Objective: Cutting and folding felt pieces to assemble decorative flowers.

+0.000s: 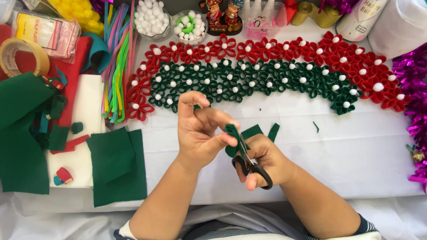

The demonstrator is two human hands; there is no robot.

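Observation:
My left hand (pixel 200 131) pinches a small piece of green felt (pixel 232 131) between thumb and fingers. My right hand (pixel 264 160) grips black-handled scissors (pixel 250 165), whose blades point up at the felt piece. More green felt scraps (pixel 262 131) lie on the white table just behind my hands. Beyond them an arch of red and green felt flowers (pixel 267 71) with white pompom centres spreads across the table.
Green felt sheets (pixel 118 164) lie at left, with red felt (pixel 73 66), coloured strips (pixel 116 66) and a tape roll (pixel 20 55). Bowls of white pompoms (pixel 151 18), two figurines (pixel 222 15), gold ribbon and purple tinsel (pixel 413 102) line the back and right.

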